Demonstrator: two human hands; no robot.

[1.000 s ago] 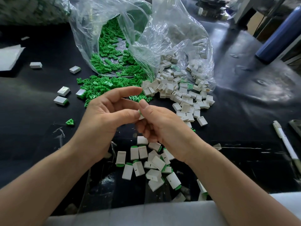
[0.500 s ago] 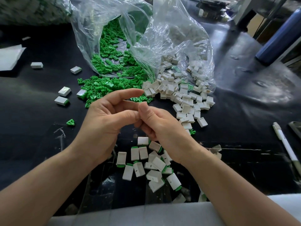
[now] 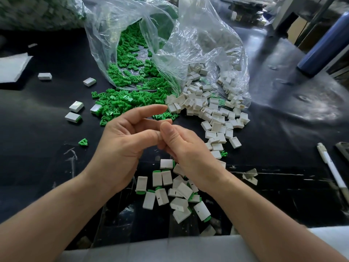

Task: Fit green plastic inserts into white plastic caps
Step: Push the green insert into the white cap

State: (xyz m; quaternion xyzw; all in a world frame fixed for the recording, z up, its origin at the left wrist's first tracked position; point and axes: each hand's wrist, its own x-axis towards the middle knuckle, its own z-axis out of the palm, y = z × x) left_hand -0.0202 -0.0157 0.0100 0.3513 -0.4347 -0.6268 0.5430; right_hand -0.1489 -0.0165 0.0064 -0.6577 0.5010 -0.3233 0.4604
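Both hands meet over the middle of the black tabletop (image 3: 47,163). The left hand (image 3: 122,146) is half curled, index finger stretched out toward the far piles, thumb pressed against the right thumb. The right hand (image 3: 185,148) is curled tight, fingers folded in under the thumb, pinched up against the left. Whatever piece sits between them is hidden by the fingers; I cannot tell whether either hand is clamped on a cap or an insert.

Just beyond the left index fingertip lies the heap of small green plastic inserts (image 3: 130,99), spilling from the mouth of a crumpled clear plastic bag (image 3: 198,38). Beside that heap, beyond and to the right of the right hand, the loose pile of small white rectangular plastic caps (image 3: 213,114) fans out from the same bag, open ends up on many of them.

Below the hands, near the table's front edge, sits a cluster of finished white caps with green ends showing (image 3: 170,193), partly under the right wrist. One lone green insert (image 3: 83,142) lies well to the left of the left hand. A few stray fitted caps (image 3: 76,106) rest further left.

Off to the right, well apart, a white pen (image 3: 332,169) lies by the edge, and a dark blue cylinder (image 3: 324,46) leans at the far corner.
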